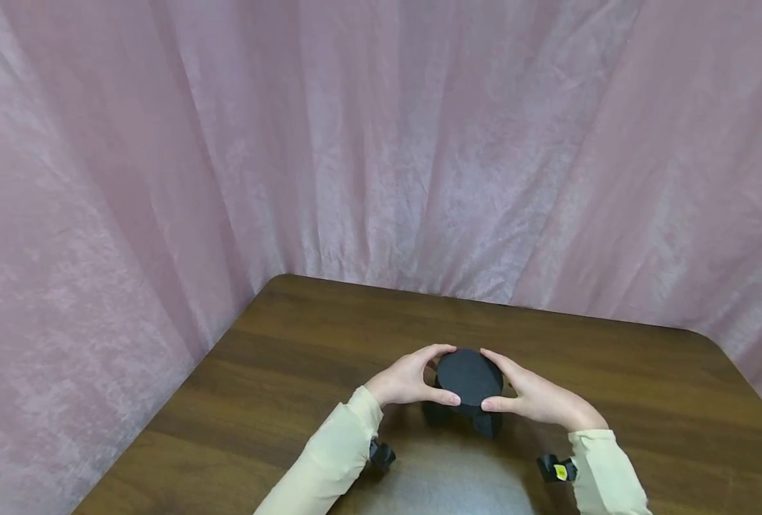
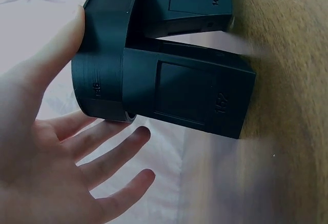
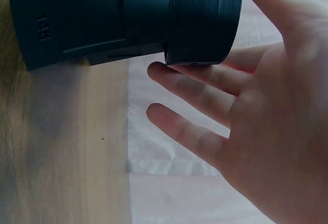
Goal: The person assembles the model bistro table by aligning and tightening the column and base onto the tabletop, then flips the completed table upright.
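Note:
A black stand (image 1: 469, 375) with a round disc top and several blocky legs is upright near the middle of the table. My left hand (image 1: 406, 379) grips the disc's rim from the left, thumb at the near side and fingers at the far side. From the right, my right hand (image 1: 535, 395) holds the same rim in a matching way. In the left wrist view, legs (image 2: 189, 93) bear raised numbers, and the lower fingers spread below the rim. Another numbered leg (image 3: 66, 24) shows in the right wrist view. Whether the legs touch the table cannot be told.
The brown wooden table (image 1: 303, 336) has rounded far corners. A pink curtain (image 1: 381, 143) hangs behind it and along its left side. Small black devices (image 1: 382, 455) are strapped at both wrists, over pale sleeves.

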A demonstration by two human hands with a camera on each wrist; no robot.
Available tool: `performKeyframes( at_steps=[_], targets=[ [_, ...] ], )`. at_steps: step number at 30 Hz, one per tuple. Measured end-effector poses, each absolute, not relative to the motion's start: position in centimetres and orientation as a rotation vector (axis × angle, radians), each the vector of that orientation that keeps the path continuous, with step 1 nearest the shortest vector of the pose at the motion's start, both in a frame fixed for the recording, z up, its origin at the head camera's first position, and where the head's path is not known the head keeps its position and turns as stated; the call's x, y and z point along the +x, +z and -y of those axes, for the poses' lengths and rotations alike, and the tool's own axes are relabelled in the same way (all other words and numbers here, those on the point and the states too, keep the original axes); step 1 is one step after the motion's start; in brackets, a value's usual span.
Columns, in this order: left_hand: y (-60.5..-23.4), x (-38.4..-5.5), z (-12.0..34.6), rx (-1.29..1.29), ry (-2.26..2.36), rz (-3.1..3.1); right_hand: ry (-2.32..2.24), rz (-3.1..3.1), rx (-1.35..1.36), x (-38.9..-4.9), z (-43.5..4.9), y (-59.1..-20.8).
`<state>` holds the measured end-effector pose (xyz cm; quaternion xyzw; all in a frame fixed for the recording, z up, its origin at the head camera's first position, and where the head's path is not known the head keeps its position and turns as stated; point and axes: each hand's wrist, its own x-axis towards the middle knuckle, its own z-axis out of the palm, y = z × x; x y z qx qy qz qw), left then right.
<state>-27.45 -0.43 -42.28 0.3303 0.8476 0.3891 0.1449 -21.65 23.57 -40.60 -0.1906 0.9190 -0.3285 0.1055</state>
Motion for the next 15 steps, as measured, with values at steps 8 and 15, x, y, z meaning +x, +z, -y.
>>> performKeyframes(
  at_steps=[8,15],
  targets=[
    [-42.9,-26.7,1.4,0.921,1.115,-2.457,-0.989,-2.686,-0.536,-21.2,-22.9,-41.4],
    [-43.1,-26.3,1.3,0.902,1.106,-2.44,-0.98,-2.664,-0.52,-20.9,-23.3,-41.8]
  ],
)
